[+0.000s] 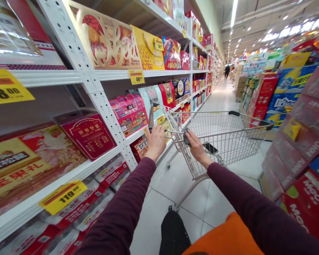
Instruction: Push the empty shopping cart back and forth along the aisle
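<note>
A wire shopping cart [223, 124] stands in front of me, turned a little to the right. My left hand [156, 140] is closed around the left part of its handlebar, close to the shelf edge. Further right, my right hand [197, 146] grips the grey end of the same bar. A dark mobile phone [210, 148] lies in the cart near my right hand. Behind my left hand, a pink patterned gift box [129, 114] stands on the shelf.
White shelving [95, 95] with boxed gifts and yellow price tags [136, 77] runs along the left. Stacked drink cartons [303, 141] rise on the right. Tiled floor [219, 94] stretches down the aisle, where a person in dark clothes [227, 72] is far off.
</note>
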A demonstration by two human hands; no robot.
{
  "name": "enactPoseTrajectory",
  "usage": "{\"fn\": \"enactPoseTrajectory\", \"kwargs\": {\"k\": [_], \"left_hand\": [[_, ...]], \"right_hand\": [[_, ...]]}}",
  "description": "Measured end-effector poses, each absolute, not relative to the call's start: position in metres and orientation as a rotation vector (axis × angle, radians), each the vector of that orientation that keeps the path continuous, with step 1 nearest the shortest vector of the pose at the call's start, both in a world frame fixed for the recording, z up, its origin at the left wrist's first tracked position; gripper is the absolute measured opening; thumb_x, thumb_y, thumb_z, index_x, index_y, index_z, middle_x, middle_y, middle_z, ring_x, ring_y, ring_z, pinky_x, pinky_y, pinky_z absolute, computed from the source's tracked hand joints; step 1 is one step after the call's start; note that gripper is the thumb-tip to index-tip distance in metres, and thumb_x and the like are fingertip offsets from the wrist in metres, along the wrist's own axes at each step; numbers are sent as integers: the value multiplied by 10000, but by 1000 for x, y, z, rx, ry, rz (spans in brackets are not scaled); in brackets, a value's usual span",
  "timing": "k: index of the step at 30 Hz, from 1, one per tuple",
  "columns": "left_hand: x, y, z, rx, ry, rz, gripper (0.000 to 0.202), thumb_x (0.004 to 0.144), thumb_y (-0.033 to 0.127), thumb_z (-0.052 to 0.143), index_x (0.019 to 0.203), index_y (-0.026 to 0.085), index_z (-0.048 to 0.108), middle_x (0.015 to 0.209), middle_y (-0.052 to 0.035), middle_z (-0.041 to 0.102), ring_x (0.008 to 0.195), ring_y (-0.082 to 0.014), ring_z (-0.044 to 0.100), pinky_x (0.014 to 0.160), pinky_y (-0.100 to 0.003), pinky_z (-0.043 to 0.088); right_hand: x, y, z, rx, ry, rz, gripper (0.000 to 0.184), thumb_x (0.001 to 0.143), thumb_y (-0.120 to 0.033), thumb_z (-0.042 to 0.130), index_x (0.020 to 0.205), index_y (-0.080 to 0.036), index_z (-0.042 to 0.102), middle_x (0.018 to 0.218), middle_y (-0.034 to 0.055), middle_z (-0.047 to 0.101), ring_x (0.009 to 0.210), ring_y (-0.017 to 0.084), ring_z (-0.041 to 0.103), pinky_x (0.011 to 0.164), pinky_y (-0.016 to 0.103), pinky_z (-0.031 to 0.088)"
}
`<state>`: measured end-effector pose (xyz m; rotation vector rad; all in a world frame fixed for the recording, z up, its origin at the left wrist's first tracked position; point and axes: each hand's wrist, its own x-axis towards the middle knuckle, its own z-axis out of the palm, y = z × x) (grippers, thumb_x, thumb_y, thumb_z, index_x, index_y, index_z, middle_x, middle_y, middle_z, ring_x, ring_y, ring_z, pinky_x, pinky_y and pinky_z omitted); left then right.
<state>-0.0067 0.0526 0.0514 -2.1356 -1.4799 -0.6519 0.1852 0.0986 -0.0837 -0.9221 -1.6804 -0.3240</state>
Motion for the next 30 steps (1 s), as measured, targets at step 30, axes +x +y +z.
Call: {"fn": "enactPoseTrajectory", "kwargs": {"k": [30], "left_hand": [[-4, 50, 49, -2136, -1438, -680, 445, 785, 81, 348, 1169, 184, 547, 1235, -115, 582, 1253, -249, 425, 1123, -564, 103]], "right_hand": [[139, 75, -50, -780, -1695, -312, 449, 899, -89, 354, 1307, -218, 490, 1332, 91, 514, 1355, 202, 289, 1089, 480, 333]]}}
